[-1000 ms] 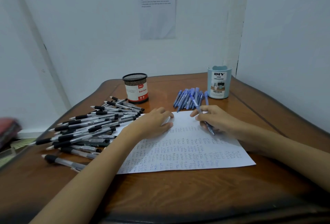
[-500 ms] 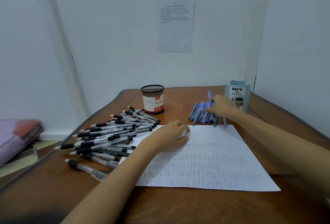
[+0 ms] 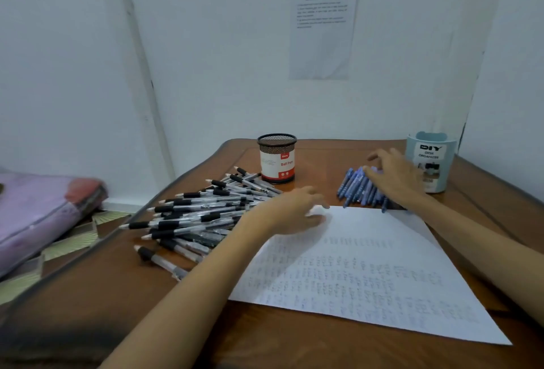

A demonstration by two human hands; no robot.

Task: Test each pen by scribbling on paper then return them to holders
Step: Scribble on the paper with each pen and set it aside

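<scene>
A white sheet of paper (image 3: pixel 368 274) covered in rows of scribbles lies on the wooden table (image 3: pixel 294 348). My left hand (image 3: pixel 294 209) rests flat on its upper left corner. My right hand (image 3: pixel 391 174) hovers with spread fingers over a pile of blue pens (image 3: pixel 357 187) and holds nothing. A large heap of black-grip pens (image 3: pixel 200 215) lies to the left. A black mesh holder (image 3: pixel 277 158) with a red and white label stands behind that heap. A pale blue organizer (image 3: pixel 431 159) stands right of the blue pens.
A printed notice (image 3: pixel 322 30) is stuck to the white wall behind the table. Off the table's left edge a pink and purple bag (image 3: pixel 41 209) lies on a patterned mat (image 3: pixel 67 242). The right wall stands close to the organizer.
My right hand carried a blue pen from the paper to the blue pile and let it go; its fingers are now spread. The view shifted left and my left hand stayed on the paper.
</scene>
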